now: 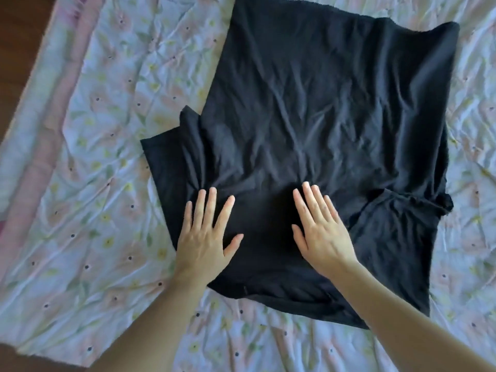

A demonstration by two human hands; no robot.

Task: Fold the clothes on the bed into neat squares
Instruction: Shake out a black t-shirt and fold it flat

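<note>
rumpled pastel floral bedspread (pixel 102 146), pink border stripe (pixel 61 103), dark brown floor (pixel 24 33), soft daylight

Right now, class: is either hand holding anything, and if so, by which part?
Nothing is held. The left hand and the right hand lie flat, fingers straight, on the near part of the black garment, pressing rather than gripping it.

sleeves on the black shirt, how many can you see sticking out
2. The left sleeve spreads out beyond the left hand; the right sleeve lies bunched beside the right hand. Both hands press flat on the black shirt. None looks hidden.
</note>
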